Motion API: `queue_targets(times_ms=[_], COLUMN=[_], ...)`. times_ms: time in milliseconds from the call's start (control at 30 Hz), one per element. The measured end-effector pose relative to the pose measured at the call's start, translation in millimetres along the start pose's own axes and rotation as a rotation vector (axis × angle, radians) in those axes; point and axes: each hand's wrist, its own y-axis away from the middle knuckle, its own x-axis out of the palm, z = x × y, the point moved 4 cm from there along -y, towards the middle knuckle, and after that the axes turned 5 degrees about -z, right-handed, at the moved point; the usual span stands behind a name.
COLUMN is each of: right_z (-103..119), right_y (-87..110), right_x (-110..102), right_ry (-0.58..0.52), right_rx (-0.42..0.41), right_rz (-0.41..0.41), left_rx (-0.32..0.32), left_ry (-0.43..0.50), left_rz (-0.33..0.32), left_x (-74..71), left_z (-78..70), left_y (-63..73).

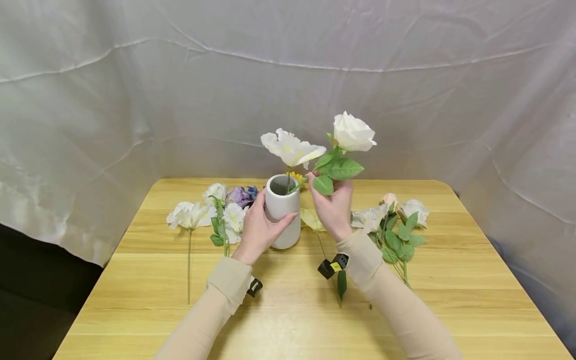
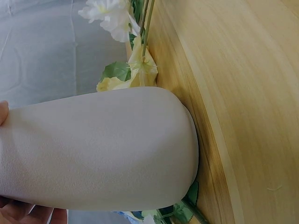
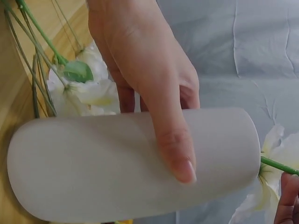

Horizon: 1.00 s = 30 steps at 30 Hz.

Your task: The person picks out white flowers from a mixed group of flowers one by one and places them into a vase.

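A white vase (image 1: 288, 232) stands on the wooden table. My left hand (image 1: 260, 226) grips its side, the thumb laid across the front, as the right wrist view shows from close by. One white ruffled flower (image 1: 290, 149) rises out of the vase mouth. My right hand (image 1: 334, 206) pinches the leafy green stem of a white rose (image 1: 353, 132), whose bloom leans up and right. In the right wrist view, the green stem (image 3: 278, 164) enters the mouth of the tilted-looking vase (image 3: 93, 168), with right-hand fingertips at its outer part. The stem's lower end is hidden inside.
Left of the vase lie white flowers (image 1: 191, 216) and a purple flower (image 1: 240, 196). A pale yellow flower (image 1: 311, 219) lies close to its right. Farther right are white and pale pink roses (image 1: 414, 212) with leaves. Grey cloth (image 1: 288, 90) hangs behind the table.
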Motion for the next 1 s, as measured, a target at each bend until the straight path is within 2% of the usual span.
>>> queue_targets(times_ms=[167,333,567,700,867,1000], right_z=[-3.2,-6.6,-8.0,-7.0,-8.5,-11.1], right_y=[2.1,1.2,-7.7,-12.8,-15.1,-15.5], right_x=[3.3,6.2,7.1,7.5,6.6,4.7], right_ry=[0.019,0.105,0.293,0.350,0.273,0.109], right_rx=[0.008,0.007,-0.002,0.047,0.169,0.245], right_rz=[0.021,0.083,0.198,0.292,0.412,0.415], left_rx=[-0.009,-0.010,0.005,0.011,0.020,0.009], left_ry=[-0.003,-0.003,-0.005,-0.004,0.008,0.017], left_rz=[0.006,0.004,-0.010,-0.014,-0.018,-0.010], left_x=[-0.4,-0.1,0.1,0.5,0.9,0.6], left_z=[0.4,0.9,0.6,1.2,1.1,0.9], left_y=[-0.6,-0.2,0.5,0.5,0.3,0.2])
